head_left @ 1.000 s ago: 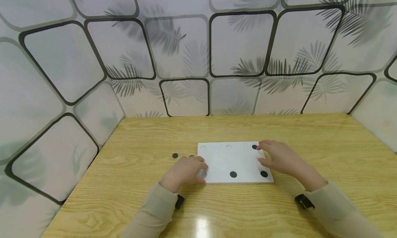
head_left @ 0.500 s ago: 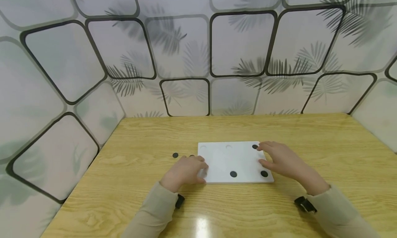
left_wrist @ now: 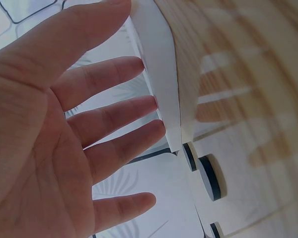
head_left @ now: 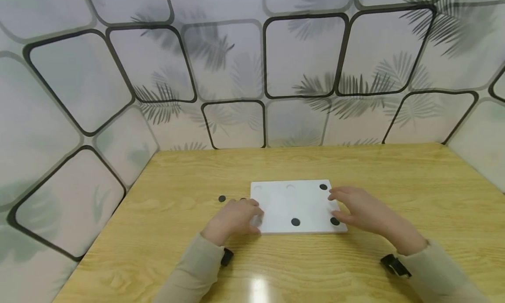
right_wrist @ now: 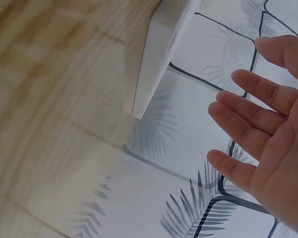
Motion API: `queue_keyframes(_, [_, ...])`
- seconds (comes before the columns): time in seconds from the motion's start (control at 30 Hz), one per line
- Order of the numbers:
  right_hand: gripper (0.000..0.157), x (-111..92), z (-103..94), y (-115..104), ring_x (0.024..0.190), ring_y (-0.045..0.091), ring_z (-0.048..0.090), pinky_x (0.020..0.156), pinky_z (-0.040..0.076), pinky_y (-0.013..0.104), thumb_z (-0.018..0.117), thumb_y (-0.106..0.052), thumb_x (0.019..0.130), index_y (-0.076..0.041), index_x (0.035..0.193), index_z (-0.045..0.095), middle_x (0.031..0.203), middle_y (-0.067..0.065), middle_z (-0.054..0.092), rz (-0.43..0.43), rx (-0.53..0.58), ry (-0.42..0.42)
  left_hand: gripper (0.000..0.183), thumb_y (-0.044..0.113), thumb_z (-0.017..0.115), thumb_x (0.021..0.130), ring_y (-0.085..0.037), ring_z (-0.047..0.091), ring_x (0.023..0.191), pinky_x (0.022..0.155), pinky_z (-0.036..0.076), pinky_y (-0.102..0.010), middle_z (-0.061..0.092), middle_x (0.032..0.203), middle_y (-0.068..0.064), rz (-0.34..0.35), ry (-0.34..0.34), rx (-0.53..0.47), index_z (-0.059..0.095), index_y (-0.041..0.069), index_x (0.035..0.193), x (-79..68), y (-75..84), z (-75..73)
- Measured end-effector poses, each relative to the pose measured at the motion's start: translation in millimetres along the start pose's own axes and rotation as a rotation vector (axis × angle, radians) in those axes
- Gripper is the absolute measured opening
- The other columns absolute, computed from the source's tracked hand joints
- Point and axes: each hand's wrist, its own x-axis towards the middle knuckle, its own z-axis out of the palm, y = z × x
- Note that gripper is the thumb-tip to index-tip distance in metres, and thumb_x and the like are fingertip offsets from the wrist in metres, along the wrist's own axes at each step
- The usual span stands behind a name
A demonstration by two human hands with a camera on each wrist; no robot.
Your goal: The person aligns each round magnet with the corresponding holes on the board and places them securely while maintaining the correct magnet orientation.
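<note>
Walls: pale panels [head_left: 304, 53] with dark rounded outlines and grey leaf prints stand behind and at both sides of a wood-grain worktop [head_left: 189, 171].

White board [head_left: 276, 206]: lies flat on the worktop, between the two hands. Black discs on it number three: far right corner [head_left: 323, 187], middle of the near edge [head_left: 295, 222], near right corner [head_left: 335, 222]. Two round marks [head_left: 290, 187] show along the far edge, one at the left corner, one mid-edge.

Loose discs [left_wrist: 211, 178]: three seen on the worktop beside the board's left side in the left wrist view.

Left grip [head_left: 235, 217]: fingers spread, fingertips touching the board's left edge, holding nothing.

Right grip [head_left: 364, 211]: fingers and thumb spread, holding nothing, beside the board's right edge and apart from it.

Both sleeves [head_left: 193, 265] are beige.
</note>
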Motion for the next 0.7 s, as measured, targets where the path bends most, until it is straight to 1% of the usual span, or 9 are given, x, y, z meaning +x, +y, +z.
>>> queue_keyframes(0.2, [0.026,1.3,-1.8,-2.8,0.097,0.033,0.053,0.081,0.043,0.046,0.067,-0.014,0.076,0.0,0.097,0.061,0.106,0.018,0.057,-0.041,-0.002,-0.041,0.043,0.039,0.068,0.074,-0.022,0.049,0.108,0.087,0.038,-0.047,0.051,0.121,-0.002,-0.007,0.0,-0.027,0.062,0.018,0.112,-2.0,-0.2,0.3])
queue_keyframes(0.5, [0.027,6.3,3.2,-5.3,0.094,0.031,0.054,0.08,0.043,0.044,0.066,-0.013,0.075,0.001,0.097,0.061,0.102,0.013,0.058,-0.093,0.001,-0.079,0.044,0.039,0.068,0.074,-0.023,0.049,0.108,0.087,0.039,-0.047,0.051,0.121,-0.004,0.002,0.01,-0.022,0.062,0.017,0.112,-3.3,-2.0,2.2])
queue_keyframes(0.7, [0.029,11.9,4.4,-4.0,0.094,0.03,0.054,0.079,0.043,0.043,0.067,-0.014,0.076,0.001,0.101,0.061,0.105,0.013,0.057,-0.086,0.029,-0.122,0.044,0.038,0.068,0.074,-0.023,0.049,0.107,0.086,0.04,-0.046,0.052,0.12,-0.004,0.021,0.014,-0.027,0.062,0.017,0.112,-2.0,-1.0,2.7])
